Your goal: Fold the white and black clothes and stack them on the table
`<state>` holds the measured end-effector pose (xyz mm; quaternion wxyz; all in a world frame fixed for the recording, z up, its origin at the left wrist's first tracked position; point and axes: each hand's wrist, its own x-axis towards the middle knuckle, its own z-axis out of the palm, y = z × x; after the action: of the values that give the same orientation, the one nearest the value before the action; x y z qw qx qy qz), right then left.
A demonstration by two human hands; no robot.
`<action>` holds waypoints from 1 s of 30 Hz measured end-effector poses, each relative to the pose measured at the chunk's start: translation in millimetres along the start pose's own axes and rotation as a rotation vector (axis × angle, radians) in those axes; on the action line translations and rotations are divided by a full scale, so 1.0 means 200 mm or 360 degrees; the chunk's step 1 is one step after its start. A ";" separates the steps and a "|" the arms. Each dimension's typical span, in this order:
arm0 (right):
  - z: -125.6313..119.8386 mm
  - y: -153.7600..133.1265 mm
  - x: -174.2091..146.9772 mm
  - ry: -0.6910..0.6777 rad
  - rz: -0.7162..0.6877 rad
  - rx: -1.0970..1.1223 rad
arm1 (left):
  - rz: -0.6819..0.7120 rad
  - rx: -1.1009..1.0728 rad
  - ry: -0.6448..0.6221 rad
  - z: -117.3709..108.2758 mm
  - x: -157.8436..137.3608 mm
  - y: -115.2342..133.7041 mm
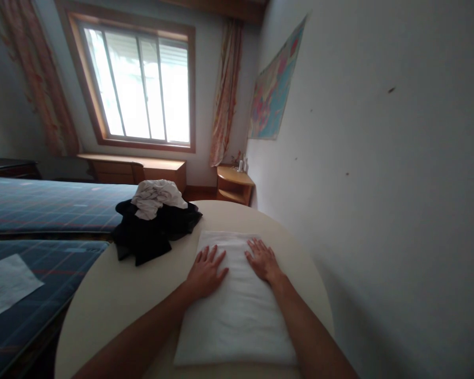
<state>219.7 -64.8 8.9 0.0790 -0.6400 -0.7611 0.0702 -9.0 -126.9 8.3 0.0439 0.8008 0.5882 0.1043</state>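
Note:
A white cloth (237, 316), folded into a long flat rectangle with slight wrinkles, lies on the round cream table (114, 310). My left hand (207, 271) rests on its left side near the far end, palm down with the fingers spread. Across from it, my right hand (263, 260) lies flat on the far right part of the cloth, fingers apart. Neither hand grips the fabric. What kind of cloth or garment it is, I cannot tell. Beyond my left hand, a crumpled whitish cloth (158, 197) sits on top of a heap of black clothing (150, 234).
The wall (379, 226) runs close along the table's right side. On the left are mattresses (55, 208) in blue plaid, with a paper sheet (10, 281) on the nearer one. A wooden desk (161, 166) and a corner shelf (235, 179) stand near the window (142, 84).

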 end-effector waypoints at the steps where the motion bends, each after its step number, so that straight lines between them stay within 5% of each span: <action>1: 0.00 0.00 0.00 -0.0002 -0.0001 -0.0003 | -0.0042 0.0018 0.0015 0.00 0.00 -0.02; 23: -0.07 0.04 0.12 0.0153 -0.0098 -0.0164 | -0.0032 0.0087 -0.0121 -0.07 0.39 -0.34; 30: -0.14 0.09 0.30 -0.0068 -0.0160 -0.0208 | -0.0061 0.0002 -0.0213 -0.15 0.55 -0.40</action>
<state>232.5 -2.8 35.2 0.0243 -0.6032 -0.7967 0.0300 -58.1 -0.1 35.3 0.0847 0.7946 0.5992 0.0495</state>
